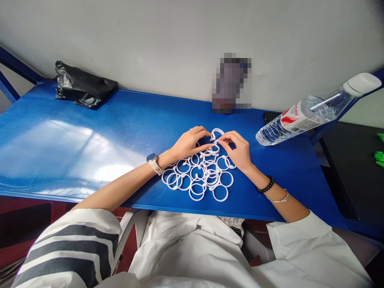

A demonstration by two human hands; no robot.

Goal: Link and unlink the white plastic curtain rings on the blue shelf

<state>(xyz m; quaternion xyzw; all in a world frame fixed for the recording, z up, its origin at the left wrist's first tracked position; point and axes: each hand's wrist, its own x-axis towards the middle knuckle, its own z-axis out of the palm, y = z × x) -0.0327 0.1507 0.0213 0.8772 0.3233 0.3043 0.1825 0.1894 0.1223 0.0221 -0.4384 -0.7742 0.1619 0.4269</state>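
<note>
Several white plastic rings [200, 176] lie linked in a flat cluster on the blue table [90, 132], near its front edge. My left hand [189, 143] rests at the far end of the cluster, fingers curled and pinching a white ring [216, 133]. My right hand [237, 150] meets it from the right, thumb and forefinger pinched on the same ring. A watch sits on my left wrist; a bead bracelet and a thin bangle are on my right wrist.
A clear water bottle [303, 118] with a white cap stands at the right. A crumpled black plastic bag [81, 86] lies at the back left against the white wall. A blurred dark object [231, 84] stands at the back. A black surface [354, 160] adjoins on the right.
</note>
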